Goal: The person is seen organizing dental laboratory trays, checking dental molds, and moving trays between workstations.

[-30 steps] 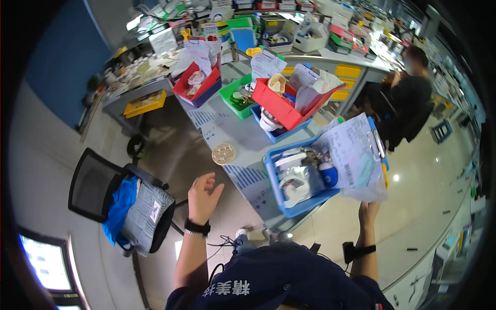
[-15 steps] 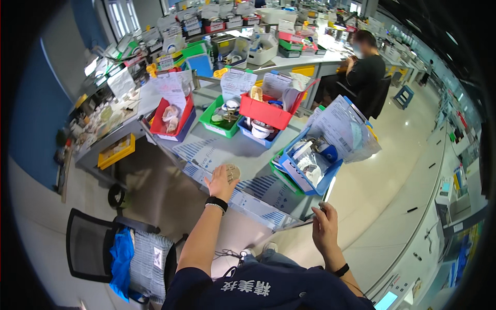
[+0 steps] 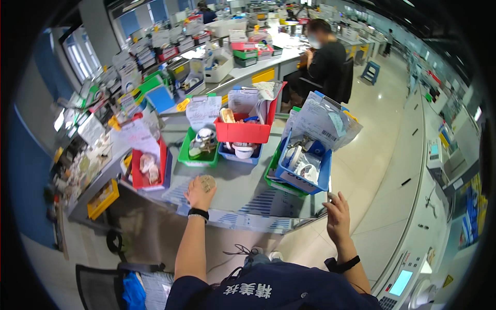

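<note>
Left fingers [image 3: 195, 184] clasp a disc [image 3: 208, 183] near a green bin [image 3: 199, 163]; right fingers' [image 3: 340, 202] grip unclear.

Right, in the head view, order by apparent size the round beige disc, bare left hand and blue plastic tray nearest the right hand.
1. Blue plastic tray
2. Bare left hand
3. Round beige disc (visible part)
</note>
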Motion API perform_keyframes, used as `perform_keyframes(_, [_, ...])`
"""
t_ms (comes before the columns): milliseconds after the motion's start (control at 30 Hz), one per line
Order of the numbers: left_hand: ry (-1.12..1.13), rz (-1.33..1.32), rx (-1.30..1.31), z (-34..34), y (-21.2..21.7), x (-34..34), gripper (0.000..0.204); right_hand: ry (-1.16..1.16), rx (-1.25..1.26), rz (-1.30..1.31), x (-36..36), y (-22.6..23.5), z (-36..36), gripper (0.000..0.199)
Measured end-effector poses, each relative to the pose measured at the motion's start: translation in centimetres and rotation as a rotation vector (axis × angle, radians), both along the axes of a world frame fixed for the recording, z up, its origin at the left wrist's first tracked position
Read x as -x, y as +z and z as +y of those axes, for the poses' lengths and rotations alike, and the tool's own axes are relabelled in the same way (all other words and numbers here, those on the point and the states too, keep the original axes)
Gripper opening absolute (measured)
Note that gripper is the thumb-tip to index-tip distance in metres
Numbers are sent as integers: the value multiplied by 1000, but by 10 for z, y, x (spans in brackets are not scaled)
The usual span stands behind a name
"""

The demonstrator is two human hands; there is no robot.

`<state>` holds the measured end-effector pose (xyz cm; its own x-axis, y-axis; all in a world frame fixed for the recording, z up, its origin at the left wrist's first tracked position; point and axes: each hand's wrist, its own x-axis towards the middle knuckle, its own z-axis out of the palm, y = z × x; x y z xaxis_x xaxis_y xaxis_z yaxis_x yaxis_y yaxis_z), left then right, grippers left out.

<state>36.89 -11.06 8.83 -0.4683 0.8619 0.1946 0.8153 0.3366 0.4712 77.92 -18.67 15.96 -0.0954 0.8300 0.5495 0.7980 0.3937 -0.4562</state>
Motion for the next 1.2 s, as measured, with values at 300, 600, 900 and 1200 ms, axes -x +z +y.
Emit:
perform_keyframes(300, [-622, -342, -366, 35, -55, 108, 46, -94, -55, 122, -1, 1, 23, 29])
perform_keyframes(600, [-721, 881, -311, -34, 80, 14, 20, -649, -83, 380, -44, 17, -85, 33])
perform_keyframes(900, [-542, 417, -668, -34, 74, -27, 28, -1435, 123, 337, -244, 14, -207, 64])
perform_keyframes(1200, [-485, 205, -645, -65, 107, -153, 30, -1788, 421, 228, -409, 27, -253, 70])
